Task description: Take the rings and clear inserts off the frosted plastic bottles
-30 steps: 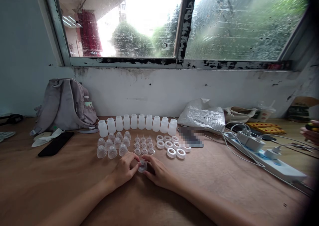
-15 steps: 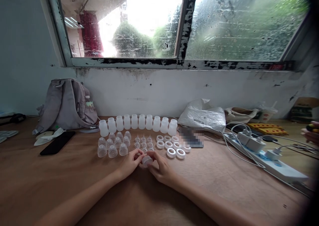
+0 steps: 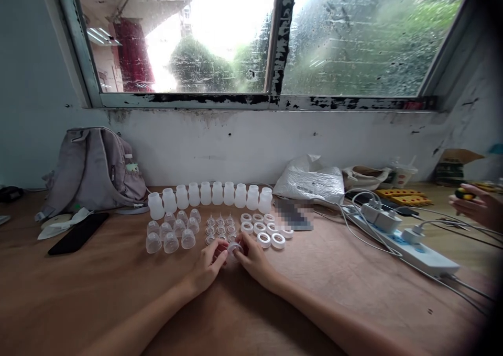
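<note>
At the near middle of the table, my right hand [image 3: 253,259] has its thumb and fingers closed round a translucent white bottle collar ring [image 3: 234,247]; a clear cap may be fitted to it. My left hand [image 3: 211,260] is closed at the ring's left side, fingers curled and thumb against it. Its fingers hide whether it holds a smaller part. Just beyond my hands stand clear bottle nipples [image 3: 220,222] in rows. Domed clear caps [image 3: 172,242] stand to the left, and white collar rings [image 3: 278,241] lie to the right. Frosted bottles [image 3: 205,193] form a curved row behind.
A grey backpack [image 3: 92,167] and black phone [image 3: 78,234] are at left. Back right are a silver bag [image 3: 310,180], a power strip [image 3: 428,256] with chargers and loose cables, and yellow trays [image 3: 404,196]. Another person's hand [image 3: 479,207] holds a yellow-and-black object at far right.
The piece between my hands has been tilted, so its ring opening now shows instead of its domed side. My left fingers have curled in more. The view has shifted right; the other person's hand shows more.
</note>
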A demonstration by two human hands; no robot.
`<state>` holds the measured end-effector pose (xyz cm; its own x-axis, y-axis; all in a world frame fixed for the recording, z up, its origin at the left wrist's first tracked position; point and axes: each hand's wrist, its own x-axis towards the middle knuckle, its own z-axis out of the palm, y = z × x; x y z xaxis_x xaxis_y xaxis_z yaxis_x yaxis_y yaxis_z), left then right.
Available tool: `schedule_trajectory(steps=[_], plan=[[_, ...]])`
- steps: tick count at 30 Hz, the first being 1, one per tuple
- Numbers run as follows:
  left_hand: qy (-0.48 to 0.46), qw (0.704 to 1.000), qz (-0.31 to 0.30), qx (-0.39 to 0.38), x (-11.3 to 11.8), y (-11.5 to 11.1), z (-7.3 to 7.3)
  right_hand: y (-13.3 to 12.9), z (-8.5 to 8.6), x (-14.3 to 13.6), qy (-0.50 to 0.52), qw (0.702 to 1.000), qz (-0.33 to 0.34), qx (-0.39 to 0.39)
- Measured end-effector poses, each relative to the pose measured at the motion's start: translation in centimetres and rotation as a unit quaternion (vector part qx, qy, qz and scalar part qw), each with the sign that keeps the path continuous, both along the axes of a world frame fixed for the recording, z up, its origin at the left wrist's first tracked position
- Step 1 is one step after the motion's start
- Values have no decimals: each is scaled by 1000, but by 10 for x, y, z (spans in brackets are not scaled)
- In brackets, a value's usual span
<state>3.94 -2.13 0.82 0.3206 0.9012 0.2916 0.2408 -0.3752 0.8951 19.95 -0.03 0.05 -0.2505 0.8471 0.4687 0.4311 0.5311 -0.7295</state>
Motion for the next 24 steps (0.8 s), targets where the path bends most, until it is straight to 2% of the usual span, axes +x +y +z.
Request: schedule_trajectory(steps=[4,9,18,24], plan=[[35,999,6,23,-1,1,-5,2,0,-1,5,1000,10,-21],[33,999,-14,20,-2,5,-10,5,-1,-1,11,999,12,-45],[41,997,-52,36,-2,3,-7,8,-4,0,6,999,-2,-52],[49,997,-41,51,-1,1,-6,8,-6,0,-4,999,0,-53]])
